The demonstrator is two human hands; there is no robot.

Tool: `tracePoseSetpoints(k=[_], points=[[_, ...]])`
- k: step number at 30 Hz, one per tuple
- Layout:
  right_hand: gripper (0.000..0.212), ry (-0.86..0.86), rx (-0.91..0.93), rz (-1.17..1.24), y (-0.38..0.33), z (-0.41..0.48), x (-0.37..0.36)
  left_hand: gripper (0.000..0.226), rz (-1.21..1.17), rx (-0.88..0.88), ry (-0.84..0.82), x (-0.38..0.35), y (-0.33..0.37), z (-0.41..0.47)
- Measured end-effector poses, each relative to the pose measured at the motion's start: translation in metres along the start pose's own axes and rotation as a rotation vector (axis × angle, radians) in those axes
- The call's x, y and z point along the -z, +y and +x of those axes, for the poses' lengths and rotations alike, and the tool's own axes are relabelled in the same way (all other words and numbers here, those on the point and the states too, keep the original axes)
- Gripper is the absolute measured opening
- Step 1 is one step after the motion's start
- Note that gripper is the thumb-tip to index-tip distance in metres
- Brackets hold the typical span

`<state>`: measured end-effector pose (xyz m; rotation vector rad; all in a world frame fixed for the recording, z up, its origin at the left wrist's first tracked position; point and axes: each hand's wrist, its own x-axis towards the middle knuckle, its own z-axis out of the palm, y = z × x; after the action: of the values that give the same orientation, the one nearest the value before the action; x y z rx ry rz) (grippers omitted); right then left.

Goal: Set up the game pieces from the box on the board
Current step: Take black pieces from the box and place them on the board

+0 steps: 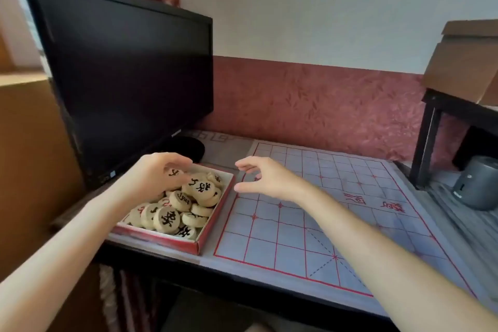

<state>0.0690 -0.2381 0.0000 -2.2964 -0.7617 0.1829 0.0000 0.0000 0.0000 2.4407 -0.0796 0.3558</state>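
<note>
Pieces (177,207), pale round discs marked with black or red characters, lie heaped in the red box (159,240) in the head view. The box sits on the table (452,213), touching the left edge of the board (323,224). No disc can be seen on the board's grid. The left hand (153,175) is over the far end of the box, its fingers curled round one black-marked piece (172,172) at the top of the heap. The right hand (265,179) hovers just to the right of the box, above the board's left edge. Its thumb and fingers are spread in a loose curve and hold nothing. Setting-up looks barely begun. The move ahead turns on one relation: the board lies to the right of the box, so the gripped disc must cross the box's right wall to reach the grid. The empty right hand is nearer to those squares, while the left is nearer to the heap. A dark monitor (129,75) stands behind the box, and a grey canister (475,187) sits well to the right, past the board.
</note>
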Motion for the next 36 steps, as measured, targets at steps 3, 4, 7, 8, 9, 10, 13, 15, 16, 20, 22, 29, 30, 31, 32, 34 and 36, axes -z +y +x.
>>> tracePoseSetpoints(k=[3, 4, 7, 8, 9, 10, 13, 15, 16, 20, 22, 29, 30, 31, 32, 34, 36], points=[[0.057, -0.048, 0.009, -0.026, -0.011, 0.007, -0.021, 0.04, 0.04, 0.068, 0.004, -0.002, -0.012, -0.009], [0.057, -0.054, 0.01, -0.04, -0.014, 0.009, -0.03, 0.043, 0.072, 0.061, -0.008, -0.006, -0.016, -0.011], [0.059, -0.024, 0.035, -0.045, -0.018, 0.017, -0.047, 0.046, 0.184, 0.015, 0.014, -0.013, -0.021, -0.01], [0.058, -0.002, 0.054, -0.031, -0.019, 0.02, -0.051, 0.046, 0.216, -0.024, 0.039, -0.013, -0.017, -0.009], [0.056, 0.01, 0.061, -0.017, -0.021, 0.021, -0.055, 0.046, 0.224, -0.058, 0.06, -0.015, -0.015, -0.007], [0.055, 0.021, 0.069, -0.01, -0.023, 0.023, -0.059, 0.046, 0.224, -0.091, 0.071, -0.017, -0.012, -0.004], [0.056, 0.048, 0.059, -0.03, -0.021, 0.03, -0.07, 0.049, 0.297, -0.082, -0.021, -0.022, -0.007, 0.008], [0.055, 0.072, 0.074, -0.031, -0.02, 0.032, -0.073, 0.053, 0.371, -0.071, -0.113, -0.027, -0.011, 0.018], [0.054, 0.086, 0.088, -0.027, -0.02, 0.032, -0.073, 0.054, 0.402, -0.073, -0.139, -0.028, -0.012, 0.022], [0.043, 0.138, 0.109, 0.031, -0.017, 0.023, -0.059, 0.055, 0.386, -0.126, -0.122, -0.028, -0.016, 0.028], [0.043, 0.157, 0.09, 0.063, -0.011, 0.015, -0.047, 0.053, 0.375, -0.124, -0.091, -0.026, -0.015, 0.027], [0.046, 0.189, 0.012, 0.118, 0.019, -0.045, 0.007, 0.043, 0.058, -0.117, 0.148, -0.026, 0.02, 0.011], [0.045, 0.188, -0.009, 0.11, 0.024, -0.057, 0.011, 0.042, 0.014, -0.134, 0.122, -0.031, 0.032, 0.005], [0.044, 0.189, -0.03, 0.099, 0.03, -0.07, 0.015, 0.041, -0.019, -0.148, 0.084, -0.038, 0.044, 0.0], [0.044, 0.19, -0.052, 0.094, 0.036, -0.083, 0.017, 0.039, -0.038, -0.165, 0.044, -0.047, 0.055, -0.007], [0.044, 0.193, -0.1, 0.089, 0.046, -0.111, 0.02, 0.038, -0.049, -0.2, -0.035, -0.071, 0.071, -0.02], [0.043, 0.198, -0.149, 0.076, 0.056, -0.138, 0.018, 0.038, -0.083, -0.233, -0.109, -0.097, 0.081, -0.033]])
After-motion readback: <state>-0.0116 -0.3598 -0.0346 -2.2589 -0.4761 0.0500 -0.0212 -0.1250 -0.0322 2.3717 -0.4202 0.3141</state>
